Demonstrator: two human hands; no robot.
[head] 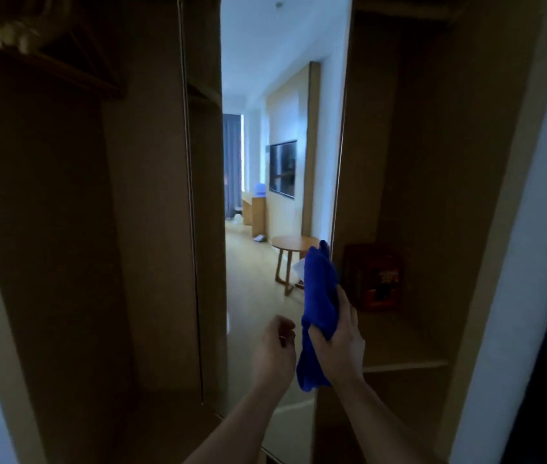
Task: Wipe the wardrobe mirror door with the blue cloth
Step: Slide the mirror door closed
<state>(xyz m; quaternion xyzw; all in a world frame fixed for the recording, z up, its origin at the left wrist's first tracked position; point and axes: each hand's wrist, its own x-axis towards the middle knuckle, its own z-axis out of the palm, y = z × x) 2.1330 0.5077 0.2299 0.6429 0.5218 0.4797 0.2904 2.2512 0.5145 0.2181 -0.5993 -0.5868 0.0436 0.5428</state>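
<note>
At centre, low against the glass: blue cloth [319, 306], bunched lengthwise, top end raised, tail hanging below the grip.
Handling: soft, limp and light by its drape; would likely wipe better gathered into a pad under the palm than held by the middle.
Right hand [339, 333]: fingers curled round the cloth's middle, thumb side toward the glass.
Left hand [274, 349]: just beside the cloth, fingers loosely curled, holding nothing visible; whether it touches the tail cannot be told.
Mirror door [265, 128]: tall, narrow panel reflecting a lit room with a round wooden table [290, 246] and a wall-mounted television [282, 169].
Wardrobe interior: dim; hangers [41, 51] at upper left, a red box [374, 279] on the right-hand shelf [406, 365].
</note>
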